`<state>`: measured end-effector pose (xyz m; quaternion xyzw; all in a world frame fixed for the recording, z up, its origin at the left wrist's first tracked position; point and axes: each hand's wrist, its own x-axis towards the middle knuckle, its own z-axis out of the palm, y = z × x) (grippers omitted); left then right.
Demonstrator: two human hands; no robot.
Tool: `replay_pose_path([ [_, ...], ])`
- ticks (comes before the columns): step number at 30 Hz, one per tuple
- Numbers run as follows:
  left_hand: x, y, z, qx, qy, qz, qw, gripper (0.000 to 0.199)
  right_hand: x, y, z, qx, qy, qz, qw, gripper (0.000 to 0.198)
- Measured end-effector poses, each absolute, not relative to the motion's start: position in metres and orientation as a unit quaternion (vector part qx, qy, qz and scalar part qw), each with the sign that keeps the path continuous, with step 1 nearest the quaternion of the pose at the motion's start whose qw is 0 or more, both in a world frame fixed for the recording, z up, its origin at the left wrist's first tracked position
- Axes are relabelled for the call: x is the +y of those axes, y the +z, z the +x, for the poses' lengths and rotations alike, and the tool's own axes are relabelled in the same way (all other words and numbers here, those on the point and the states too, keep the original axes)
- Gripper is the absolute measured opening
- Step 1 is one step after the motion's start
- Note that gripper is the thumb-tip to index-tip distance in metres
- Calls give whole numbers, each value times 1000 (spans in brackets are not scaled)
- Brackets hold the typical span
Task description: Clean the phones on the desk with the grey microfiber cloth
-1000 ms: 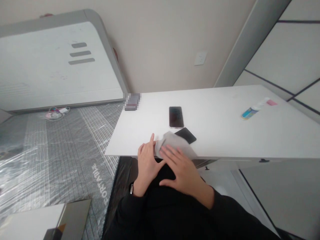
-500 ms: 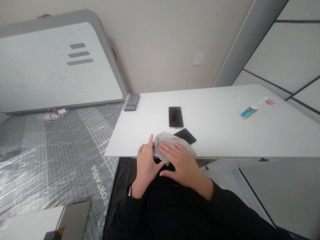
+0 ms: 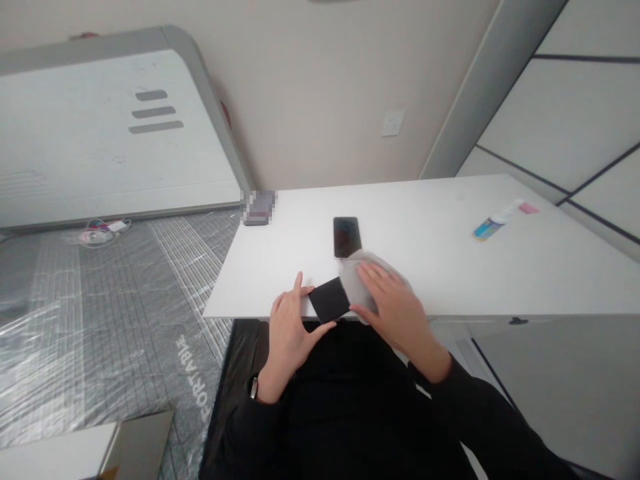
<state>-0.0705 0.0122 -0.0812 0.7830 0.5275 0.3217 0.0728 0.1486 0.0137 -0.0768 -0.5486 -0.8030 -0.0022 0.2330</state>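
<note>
My left hand grips a small flat black rectangle by its edges, between thumb and fingers, at the front edge of the table. A pale grey cloth is under the fingers of my right hand, just right of the black rectangle. The right thumb reaches to the rectangle's right edge. A smartphone with a dark screen lies face up behind the cloth, whose top edge meets its lower corner. What lies beneath the cloth is hidden.
On the white table, a spray bottle with a blue label lies at the right beside a pink piece. A blurred-out item sits at the back left corner. A wall socket is behind.
My right hand and the cloth have moved right, uncovering the black rectangle in my left hand. The dark flat piece that lay right of the cloth is out of sight. The view shifted slightly.
</note>
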Motion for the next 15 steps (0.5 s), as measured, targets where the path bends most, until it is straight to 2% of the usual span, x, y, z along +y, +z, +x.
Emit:
replay_pose_path([
  [2,12,-80,-69,528,321,783,74,115,12,-78,149,-785,-20,-572,239,97],
  [5,12,-83,-70,536,310,783,60,109,-1,-78,121,-846,11,-476,242,106],
  [8,12,-84,-72,538,308,783,52,107,-2,-76,115,-879,43,-412,235,102],
  [12,12,-81,-71,526,323,784,69,120,11,-77,158,-822,-13,-518,234,85],
  [15,12,-80,-69,530,322,782,65,120,7,-78,156,-817,-34,-523,241,90],
])
